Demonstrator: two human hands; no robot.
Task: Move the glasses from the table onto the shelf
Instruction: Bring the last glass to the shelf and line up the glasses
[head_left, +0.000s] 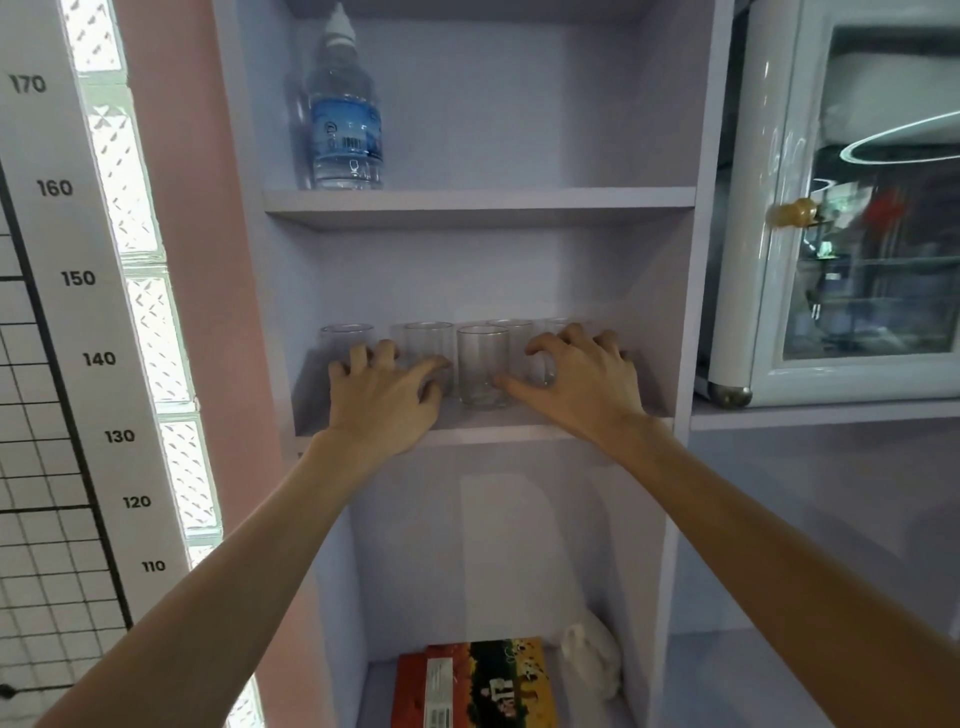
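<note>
Several clear glasses stand in a row on the middle shelf (483, 428) of a pale lilac cabinet. One glass (483, 366) stands in front, between my two hands. My left hand (384, 397) rests on the shelf with its fingers spread and curled, and its thumb lies against a glass (428, 343). A further glass (347, 336) shows behind its fingers. My right hand (579, 376) is clawed with fingers apart, loosely around a glass (537, 366) behind the front one. Its thumb touches the front glass's base. Neither hand lifts a glass.
A water bottle (345, 119) stands on the shelf above, at the left. Below, a colourful box (475, 686) and a white bag (592, 660) lie in the lower compartment. A glass-door cabinet (852, 218) stands to the right, and a height chart (98, 358) hangs to the left.
</note>
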